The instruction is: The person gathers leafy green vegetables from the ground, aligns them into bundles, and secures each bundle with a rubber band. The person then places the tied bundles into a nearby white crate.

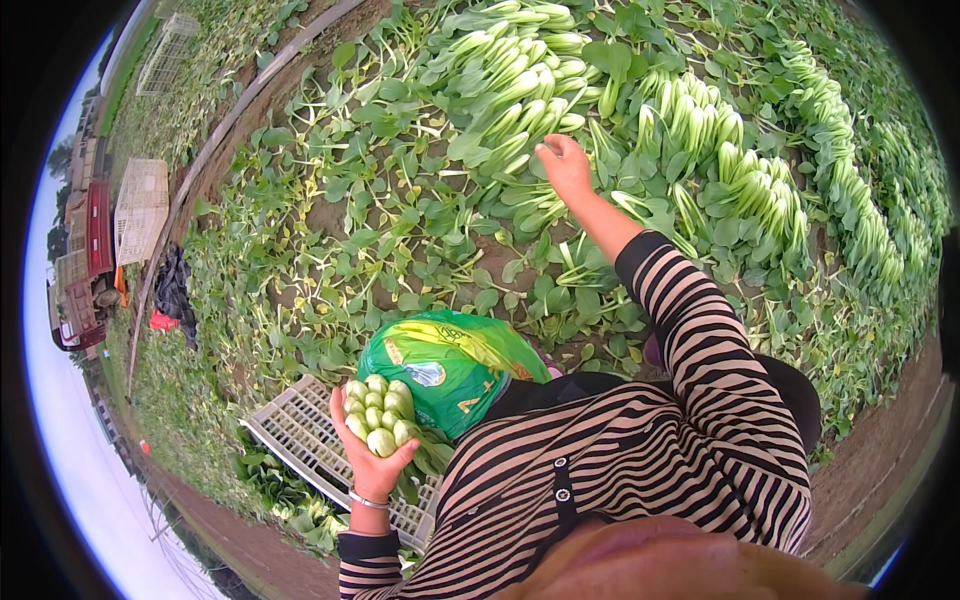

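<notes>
My left hand [374, 462], with a bracelet at its wrist, grips a bunch of bok choy [380, 412]. Their rounded pale-green bases face up, and the leaves hang down behind my fingers. Beneath that hand lies a beige slatted plastic crate [300, 432]. A green printed plastic bag [440, 362] covers my lap beside the bunch. Farther out, my right hand [568, 165] reaches over the field with loosely bent fingers and nothing visible in them. It is nearest to a heap of cut bok choy [530, 85], whose stalks point toward the right.
More cut bok choy [765, 195] lies in rows on the right. Loose leaves [400, 200] cover the soil. A long hose or pipe [215, 135] curves along the left. Beyond it stand pale crates [141, 208], a red truck [92, 230] and a dark plastic heap [175, 290].
</notes>
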### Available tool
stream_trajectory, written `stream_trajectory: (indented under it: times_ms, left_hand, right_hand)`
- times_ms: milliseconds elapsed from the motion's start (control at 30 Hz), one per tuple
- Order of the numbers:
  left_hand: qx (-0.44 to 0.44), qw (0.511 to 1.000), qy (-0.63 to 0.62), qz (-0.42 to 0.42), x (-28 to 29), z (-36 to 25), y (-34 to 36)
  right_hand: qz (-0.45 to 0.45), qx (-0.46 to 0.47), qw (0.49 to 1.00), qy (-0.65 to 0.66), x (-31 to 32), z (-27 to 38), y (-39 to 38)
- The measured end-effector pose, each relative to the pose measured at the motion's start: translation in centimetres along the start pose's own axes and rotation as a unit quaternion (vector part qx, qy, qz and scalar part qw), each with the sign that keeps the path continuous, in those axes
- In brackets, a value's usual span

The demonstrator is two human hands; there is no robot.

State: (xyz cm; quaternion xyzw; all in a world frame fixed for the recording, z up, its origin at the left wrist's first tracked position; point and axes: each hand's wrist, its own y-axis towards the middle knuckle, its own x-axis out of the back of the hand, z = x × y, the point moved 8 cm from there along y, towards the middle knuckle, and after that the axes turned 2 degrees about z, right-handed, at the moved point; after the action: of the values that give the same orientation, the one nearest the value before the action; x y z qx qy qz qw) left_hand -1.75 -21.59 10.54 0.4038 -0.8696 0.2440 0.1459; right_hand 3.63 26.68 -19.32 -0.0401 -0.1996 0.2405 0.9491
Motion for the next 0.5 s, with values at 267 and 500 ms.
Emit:
stream_trajectory:
  times_ms: [267,500]
  left_hand:
    - [0.022,1.0,0.004,-0.01,0.0,0.2,0.3]
    - [0.022,1.0,-0.01,-0.017,0.0,0.8,0.1]
  right_hand:
    - [-0.034,-0.041,0.981,-0.189,-1.7,2.0,7.7]
    - [-0.015,0.048,0.936,0.349,2.1,2.5,3.0]
